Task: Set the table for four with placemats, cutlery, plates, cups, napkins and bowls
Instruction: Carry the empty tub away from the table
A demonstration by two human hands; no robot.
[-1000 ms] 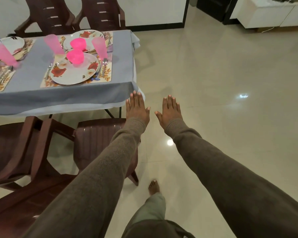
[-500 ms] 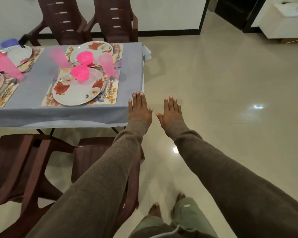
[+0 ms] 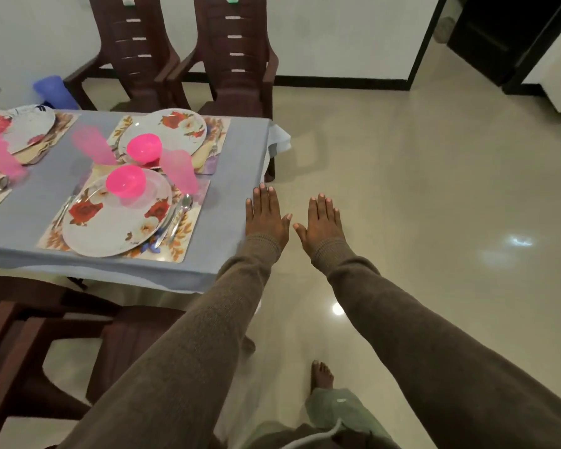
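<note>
The table (image 3: 234, 176) has a grey cloth and stands at the left. On a floral placemat (image 3: 182, 231) lies the near floral plate (image 3: 110, 225) with a pink bowl (image 3: 126, 182) on it, a pink cup (image 3: 179, 171) beside it and spoons (image 3: 179, 215) at its right. A second plate (image 3: 172, 126) with a pink bowl (image 3: 144, 147) sits behind. More settings show at the far left. My left hand (image 3: 266, 215) and my right hand (image 3: 323, 223) are stretched out flat, palms down, fingers straight, holding nothing, just right of the table's corner.
Two dark brown chairs (image 3: 237, 56) stand behind the table, and two more (image 3: 62, 345) at its near side. A blue object (image 3: 54, 90) lies on the floor at the back left. Shiny tiled floor (image 3: 434, 189) spreads to the right; my bare foot (image 3: 321, 375) is below.
The view has come closer to the table and tipped down, so the table sits lower and larger. Both hands stay flat and outstretched, side by side.
</note>
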